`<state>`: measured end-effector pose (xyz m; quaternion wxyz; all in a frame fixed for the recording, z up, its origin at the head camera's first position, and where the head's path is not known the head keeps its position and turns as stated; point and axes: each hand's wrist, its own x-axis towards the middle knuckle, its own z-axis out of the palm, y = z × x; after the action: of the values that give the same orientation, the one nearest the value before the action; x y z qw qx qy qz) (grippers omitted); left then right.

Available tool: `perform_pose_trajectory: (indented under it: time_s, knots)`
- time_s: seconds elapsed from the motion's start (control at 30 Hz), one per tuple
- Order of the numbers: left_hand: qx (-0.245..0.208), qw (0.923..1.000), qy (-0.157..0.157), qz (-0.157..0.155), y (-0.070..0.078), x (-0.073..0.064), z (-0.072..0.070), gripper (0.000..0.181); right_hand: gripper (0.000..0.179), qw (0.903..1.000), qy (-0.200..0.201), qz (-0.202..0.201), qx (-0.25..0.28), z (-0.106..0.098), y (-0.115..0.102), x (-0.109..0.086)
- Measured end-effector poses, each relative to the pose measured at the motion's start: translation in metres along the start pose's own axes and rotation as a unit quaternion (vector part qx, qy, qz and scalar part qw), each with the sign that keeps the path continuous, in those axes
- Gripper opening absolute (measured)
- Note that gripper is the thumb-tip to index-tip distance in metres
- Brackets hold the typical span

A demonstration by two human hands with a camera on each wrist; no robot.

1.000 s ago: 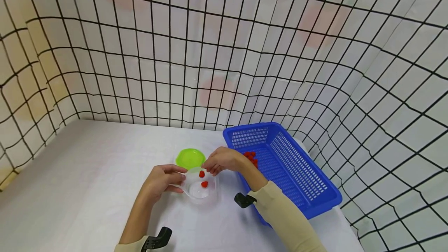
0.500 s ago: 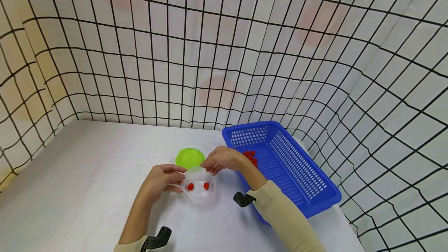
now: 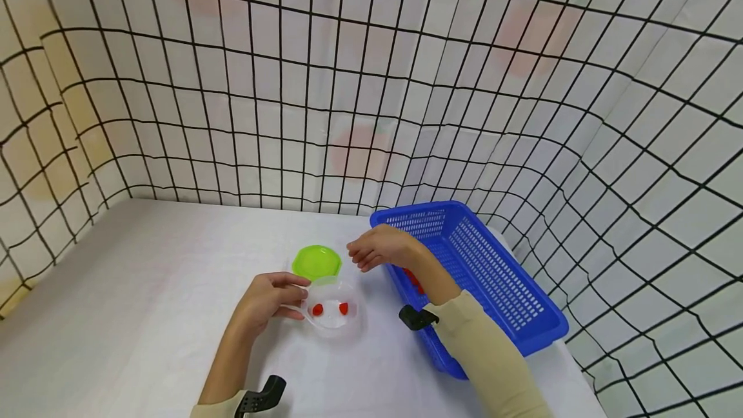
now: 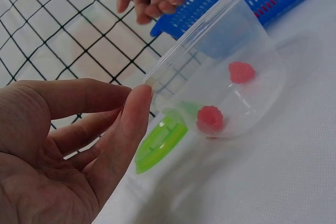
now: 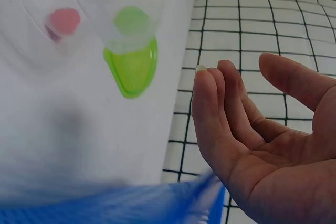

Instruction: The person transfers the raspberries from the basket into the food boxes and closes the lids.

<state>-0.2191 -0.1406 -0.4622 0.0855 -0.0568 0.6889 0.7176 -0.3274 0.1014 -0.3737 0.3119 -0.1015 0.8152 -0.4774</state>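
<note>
A clear plastic container (image 3: 332, 326) stands on the white table with two red raspberries, one raspberry (image 4: 210, 119) and another raspberry (image 4: 242, 72), at its bottom. My left hand (image 3: 268, 300) pinches its rim from the left, between thumb and forefinger. Past the container, my right hand (image 3: 380, 248) is raised beside the blue basket; its fingers are loosely bent and hold nothing, as the right wrist view shows. A bright green lid (image 3: 316, 262) lies just behind the container.
The blue perforated basket (image 3: 499, 276) stands on the right, with more red raspberries (image 3: 415, 280) in it, partly hidden by the right forearm. Black grid panels (image 3: 278, 95) backed with white cloth rise behind the table and along both sides.
One raspberry has dropped and settled to the left in the container. My right hand has drawn away from the container's rim, up and toward the basket. The left hand keeps its hold.
</note>
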Motion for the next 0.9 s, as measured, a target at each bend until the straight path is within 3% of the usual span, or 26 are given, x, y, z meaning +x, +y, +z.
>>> perform_pose_trajectory:
  time_s: [0.2, 0.4, 0.6, 0.9]
  knots:
    - [0.003, 1.0, 0.001, 0.002, 0.001, -0.001, 0.001, 0.027, 0.032, 0.9989, 0.042, -0.014, 0.017, -0.027, -0.003, -0.015]
    - [0.003, 1.0, 0.003, 0.001, 0.0, -0.001, 0.001, 0.026, 0.031, 0.9977, 0.067, -0.004, 0.001, -0.049, 0.003, -0.026]
    - [0.005, 1.0, 0.006, -0.003, 0.0, -0.001, 0.002, 0.026, 0.033, 0.9957, 0.091, 0.014, -0.009, -0.07, 0.02, -0.032]
    - [-0.003, 1.0, 0.005, -0.004, -0.001, 0.0, 0.002, 0.027, 0.032, 0.9921, 0.111, 0.056, -0.015, -0.086, 0.056, -0.041]
